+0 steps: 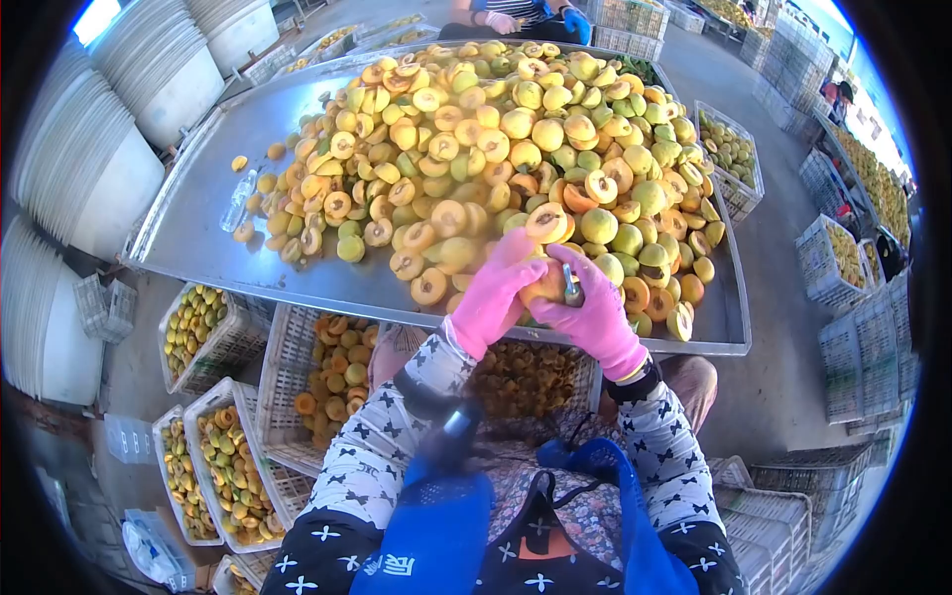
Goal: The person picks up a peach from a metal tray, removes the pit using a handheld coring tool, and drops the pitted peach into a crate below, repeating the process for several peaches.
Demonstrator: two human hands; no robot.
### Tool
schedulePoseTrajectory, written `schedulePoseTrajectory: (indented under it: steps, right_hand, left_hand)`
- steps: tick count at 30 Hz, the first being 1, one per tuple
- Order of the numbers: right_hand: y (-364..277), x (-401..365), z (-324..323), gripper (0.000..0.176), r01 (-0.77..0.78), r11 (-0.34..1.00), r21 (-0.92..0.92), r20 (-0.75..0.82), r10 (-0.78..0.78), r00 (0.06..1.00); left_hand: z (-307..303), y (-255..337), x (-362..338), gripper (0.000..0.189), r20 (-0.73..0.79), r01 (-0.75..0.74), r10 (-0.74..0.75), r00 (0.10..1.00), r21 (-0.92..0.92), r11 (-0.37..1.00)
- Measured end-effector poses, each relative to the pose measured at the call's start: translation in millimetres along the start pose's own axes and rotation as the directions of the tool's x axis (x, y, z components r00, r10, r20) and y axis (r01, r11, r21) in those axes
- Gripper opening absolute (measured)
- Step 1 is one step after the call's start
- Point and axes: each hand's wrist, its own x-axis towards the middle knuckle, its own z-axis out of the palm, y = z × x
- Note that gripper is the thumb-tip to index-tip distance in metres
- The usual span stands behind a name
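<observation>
Both my hands wear pink gloves and meet over the near edge of a metal table (238,283). My left hand (493,296) is closed around a yellow peach (541,287). In my right hand (602,319) is a small metal tool (571,285), gripped with its shiny end against that peach; its full shape is hidden by the fingers. Just above my left fingertips shows a cut peach half (546,223) with its brown centre facing me. Beyond my hands spreads a large heap of peaches (476,139), many halved and several with pits showing.
A crate of peach halves (342,362) and a crate of brownish scraps (526,382) stand below the table edge by my knees. More fruit crates (238,466) sit at the left. A clear plastic bottle (238,201) lies on the table. Across it sits another person (511,18) in gloves.
</observation>
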Motion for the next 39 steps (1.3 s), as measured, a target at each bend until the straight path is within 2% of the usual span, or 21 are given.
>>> schedulePoseTrajectory:
  steps: [1,2,5,6,8,11,14,17,18,20,24,27,30,33,34,37,39]
  right_hand:
    - [3.2,-2.6,2.2,0.069,-0.015,0.998,-0.061,-0.07,0.011,0.997]
    - [7.5,-3.7,5.1,0.072,0.023,0.984,-0.175,-0.138,-0.048,0.989]
    - [9.3,-5.1,-0.2,0.071,-0.028,0.993,-0.115,-0.074,0.02,0.997]
    - [9.6,-1.4,-6.5,0.069,-0.069,0.998,0.006,0.044,0.068,0.997]
    - [11.0,1.6,-8.9,0.068,-0.167,0.972,0.163,0.152,0.142,0.978]
    - [16.4,9.7,-4.1,0.062,-0.273,0.869,0.413,0.289,0.16,0.944]
    - [-4.6,15.2,-2.9,0.056,-0.402,0.727,0.557,0.45,0.142,0.882]
    - [-0.3,18.1,5.7,0.055,-0.477,0.649,0.593,0.545,0.113,0.831]
    - [-10.0,18.6,4.1,0.053,-0.498,0.609,0.617,0.547,0.124,0.828]
    - [-7.0,18.3,10.7,0.052,-0.479,0.614,0.627,0.538,0.104,0.837]
    - [-2.7,17.9,16.2,0.05,-0.534,0.6,0.596,0.56,0.166,0.812]
    - [-18.8,16.4,14.7,0.047,-0.578,0.464,0.671,0.521,0.26,0.813]
    - [3.0,11.9,25.7,0.046,-0.544,0.507,0.669,0.459,0.294,0.838]
    - [1.5,8.6,31.9,0.046,-0.543,0.399,0.739,0.419,0.358,0.834]
    - [0.0,7.9,35.6,0.046,-0.535,0.306,0.787,0.412,0.383,0.827]
    - [4.4,5.5,44.6,0.039,-0.529,0.34,0.778,0.348,0.467,0.813]
    - [-2.8,2.0,47.3,0.039,-0.486,0.449,0.75,0.255,0.482,0.838]
  left_hand:
    - [-2.1,-4.7,1.2,0.052,-0.027,0.073,-0.074,0.997,-0.03,0.997]
    - [-2.9,-8.2,1.5,0.049,-0.053,0.142,-0.146,0.988,-0.063,0.988]
    - [-0.1,-8.5,-3.7,0.043,0.048,0.208,-0.204,0.978,-0.08,0.975]
    - [-3.3,-5.7,-5.2,0.044,0.044,0.233,-0.231,0.972,-0.023,0.972]
    - [-13.8,0.3,-8.0,0.047,0.036,0.283,-0.287,0.957,0.091,0.955]
    - [-27.7,1.1,-13.3,0.053,0.093,0.225,-0.237,0.967,0.124,0.966]
    - [-42.5,-5.6,-18.5,0.058,0.115,0.194,-0.2,0.973,0.065,0.979]
    - [-51.3,-11.1,-23.7,0.06,0.081,0.179,-0.179,0.981,0.009,0.984]
    - [-51.7,-13.4,-24.7,0.06,0.041,0.174,-0.174,0.984,-0.007,0.985]
    - [-59.2,-13.6,-28.3,0.06,0.019,0.184,-0.183,0.983,-0.012,0.983]
    - [-69.9,-12.1,-32.7,0.061,0.092,0.2,-0.198,0.976,-0.012,0.98]
    - [-57.5,-9.1,-32.0,0.062,0.077,0.131,-0.129,0.989,-0.029,0.991]
    - [-59.3,-13.6,-27.8,0.064,0.1,0.086,-0.083,0.991,-0.023,0.996]
    - [-56.2,-17.2,-24.6,0.067,0.119,0.073,-0.067,0.991,-0.046,0.996]
    - [-54.3,-17.4,-23.7,0.068,0.118,0.068,-0.061,0.991,-0.057,0.996]
    - [-48.9,-26.6,-20.9,0.063,0.117,-0.001,0.014,0.993,-0.109,0.994]
    - [-32.2,-28.7,-22.9,0.058,-0.068,0.007,-0.017,0.998,-0.138,0.99]
